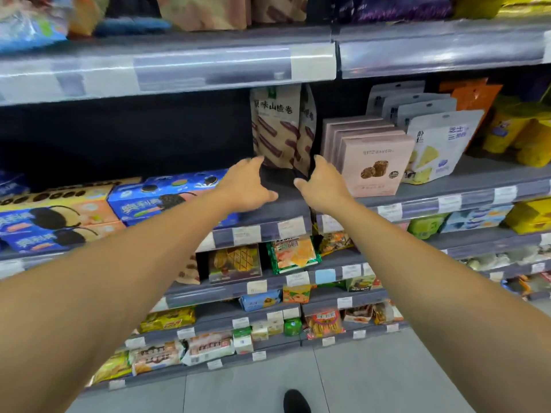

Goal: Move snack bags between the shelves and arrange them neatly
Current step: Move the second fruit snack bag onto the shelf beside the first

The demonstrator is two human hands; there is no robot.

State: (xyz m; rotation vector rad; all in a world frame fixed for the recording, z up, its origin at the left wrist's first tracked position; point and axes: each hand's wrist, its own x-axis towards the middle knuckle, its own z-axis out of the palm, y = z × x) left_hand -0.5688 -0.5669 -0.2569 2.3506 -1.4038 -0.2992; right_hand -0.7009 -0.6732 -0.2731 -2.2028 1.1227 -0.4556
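Both arms are stretched out to the middle shelf (286, 205). The left hand (249, 189) and the right hand (323, 189) sit either side of the brown snack bags (275, 126). Two bags stand upright there, one tucked close behind the other, set back from the front edge with bare shelf in front of them.

The fingers (253, 162) of the left hand are spread wide and reach the lower left corner of the front bag. The right hand is spread wide too, its fingertips by the lower right edge of the rear bag. Neither hand holds anything, and I cannot tell whether the fingertips touch the bags or stop just short.

Just to the right of the bags stands a row of pink boxes (372, 162), and beyond those a file of pale pouches (441, 138). To the left the shelf is dark and open, with blue cookie boxes (167, 198) lying flat near the front edge. More brown bags (208, 10) of what looks like the same kind sit on the shelf above.

This reads as the reach-in, with the grasp not yet made. Next, the two palms need to close on the sides of the pair and squeeze them together. The right hand has little room beside the pink boxes, so it should slide in flat.
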